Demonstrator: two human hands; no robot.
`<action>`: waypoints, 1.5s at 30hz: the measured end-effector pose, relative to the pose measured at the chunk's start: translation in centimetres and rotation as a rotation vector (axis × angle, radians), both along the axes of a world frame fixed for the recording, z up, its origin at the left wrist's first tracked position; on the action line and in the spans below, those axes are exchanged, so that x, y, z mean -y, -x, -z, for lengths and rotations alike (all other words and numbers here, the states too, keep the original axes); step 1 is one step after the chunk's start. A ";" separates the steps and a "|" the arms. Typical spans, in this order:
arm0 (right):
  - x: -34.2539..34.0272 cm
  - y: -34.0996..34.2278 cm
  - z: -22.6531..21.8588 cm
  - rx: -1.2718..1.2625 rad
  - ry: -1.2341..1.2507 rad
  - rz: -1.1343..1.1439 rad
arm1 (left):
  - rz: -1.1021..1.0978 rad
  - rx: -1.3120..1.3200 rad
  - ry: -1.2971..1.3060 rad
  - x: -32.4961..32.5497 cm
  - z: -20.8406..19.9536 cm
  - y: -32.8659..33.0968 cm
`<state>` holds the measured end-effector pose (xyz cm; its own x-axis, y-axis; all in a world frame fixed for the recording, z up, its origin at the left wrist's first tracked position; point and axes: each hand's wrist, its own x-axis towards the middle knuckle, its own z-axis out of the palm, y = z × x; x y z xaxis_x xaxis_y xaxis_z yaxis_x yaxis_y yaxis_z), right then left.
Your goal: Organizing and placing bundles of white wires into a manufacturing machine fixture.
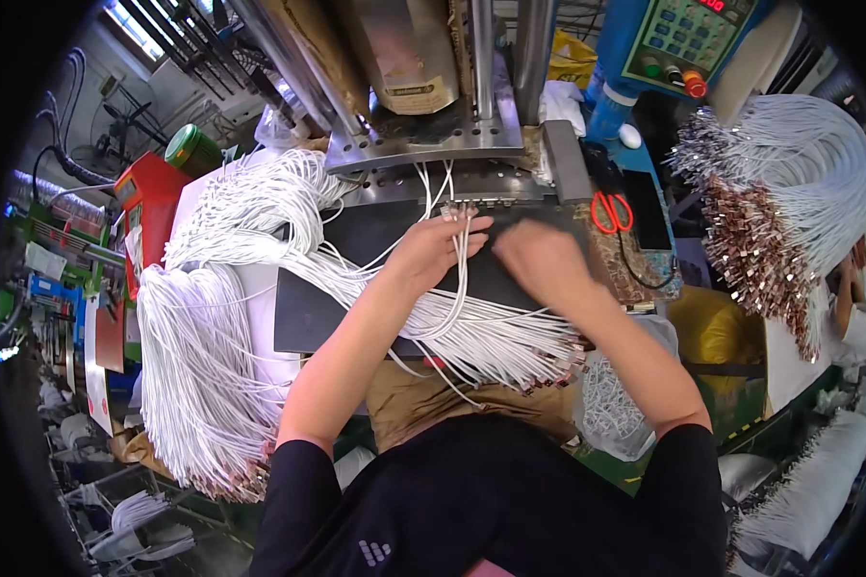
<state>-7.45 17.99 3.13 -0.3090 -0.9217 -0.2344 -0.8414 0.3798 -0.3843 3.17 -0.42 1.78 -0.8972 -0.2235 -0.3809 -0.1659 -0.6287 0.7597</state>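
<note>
My left hand (433, 252) is closed on a few white cables (462, 264) at the front edge of a press. Their upper ends lie at a metal mould strip (481, 203) with a row of small pieces along it. My right hand (541, 252) is just right of it, smeared by motion, so its fingers cannot be made out. Under my forearms a large bundle of white cables (423, 313) crosses the dark work plate (303, 313), its copper-coloured connector ends fanning toward my lap.
The steel press (423, 144) stands ahead. Orange-handled scissors (611, 212) lie right, below a blue control box (688, 48). More cable bundles hang at left (197, 365) and right (808, 192). A clear bag (621, 404) of white scraps sits beside my right arm.
</note>
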 end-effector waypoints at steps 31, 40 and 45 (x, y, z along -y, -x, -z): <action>0.5 3.9 5.8 0.566 0.630 0.450 | 0.270 0.206 0.406 -1.7 1.3 0.4; -0.2 3.2 3.9 0.591 0.461 0.402 | 0.317 0.239 0.491 -1.9 0.8 0.4; -0.7 4.2 3.6 0.654 0.502 0.394 | 0.156 0.245 0.386 -2.6 0.0 0.3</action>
<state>-11.62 18.64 -0.52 -0.5691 -0.8189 -0.0737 -0.2428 0.2530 -0.9365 2.88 2.22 1.77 -0.8255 -0.2604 -0.5007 -0.4388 -0.2620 0.8596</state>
